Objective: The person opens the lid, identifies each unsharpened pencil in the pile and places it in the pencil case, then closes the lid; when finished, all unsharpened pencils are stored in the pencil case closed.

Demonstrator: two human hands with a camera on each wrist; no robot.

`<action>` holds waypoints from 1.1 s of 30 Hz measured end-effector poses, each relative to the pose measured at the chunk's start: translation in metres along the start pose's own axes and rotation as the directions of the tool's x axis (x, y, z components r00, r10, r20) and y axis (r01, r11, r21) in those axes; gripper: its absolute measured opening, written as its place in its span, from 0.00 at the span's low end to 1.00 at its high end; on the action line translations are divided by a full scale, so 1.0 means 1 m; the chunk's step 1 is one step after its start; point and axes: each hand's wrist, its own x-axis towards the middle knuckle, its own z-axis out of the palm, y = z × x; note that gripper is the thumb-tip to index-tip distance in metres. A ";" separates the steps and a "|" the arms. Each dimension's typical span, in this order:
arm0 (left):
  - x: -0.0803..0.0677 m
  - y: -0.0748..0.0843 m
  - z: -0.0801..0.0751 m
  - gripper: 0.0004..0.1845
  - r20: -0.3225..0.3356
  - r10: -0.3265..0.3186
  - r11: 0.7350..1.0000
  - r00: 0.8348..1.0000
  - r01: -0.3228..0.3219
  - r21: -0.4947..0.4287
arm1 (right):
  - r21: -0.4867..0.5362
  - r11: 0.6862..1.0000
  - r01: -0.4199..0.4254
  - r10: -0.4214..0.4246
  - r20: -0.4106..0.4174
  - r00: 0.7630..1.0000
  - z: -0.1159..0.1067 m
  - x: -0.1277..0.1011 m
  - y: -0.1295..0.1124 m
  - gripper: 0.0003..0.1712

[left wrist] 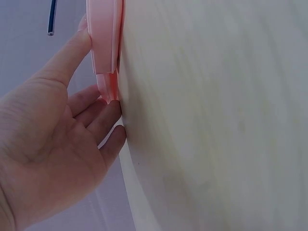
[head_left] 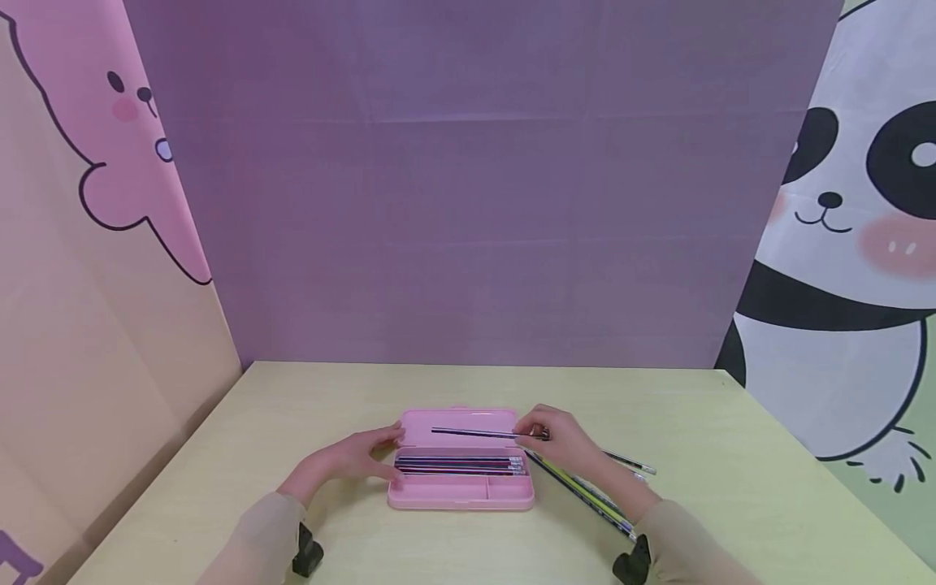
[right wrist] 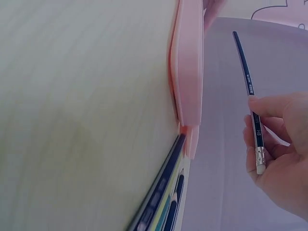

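Note:
A pink pencil case [head_left: 437,493] lies on the table with its lid [head_left: 420,419] folded back on the far side. Several dark pencils [head_left: 461,465] lie side by side in its long compartment. My left hand [head_left: 354,455] rests at the case's left end, thumb against the body and fingers at the lid's edge. Above the case, my right hand [head_left: 559,439] pinches one dark pencil [right wrist: 244,67] between thumb and fingers near its white eraser. That pencil is held about level, its other end pointing left over the lid.
Several loose pencils [head_left: 585,492], dark and yellow-green among them, lie on the table right of the case, partly under my right forearm. A purple backdrop [head_left: 468,203] stands behind the pale wooden table [head_left: 329,390]. Two shallow compartments run along the case's near side.

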 end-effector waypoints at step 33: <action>-0.001 -0.003 0.002 0.48 0.009 -0.010 1.000 1.000 0.010 -0.025 | -0.015 0.999 0.042 -0.038 0.198 0.979 0.036 0.022 -0.013 0.05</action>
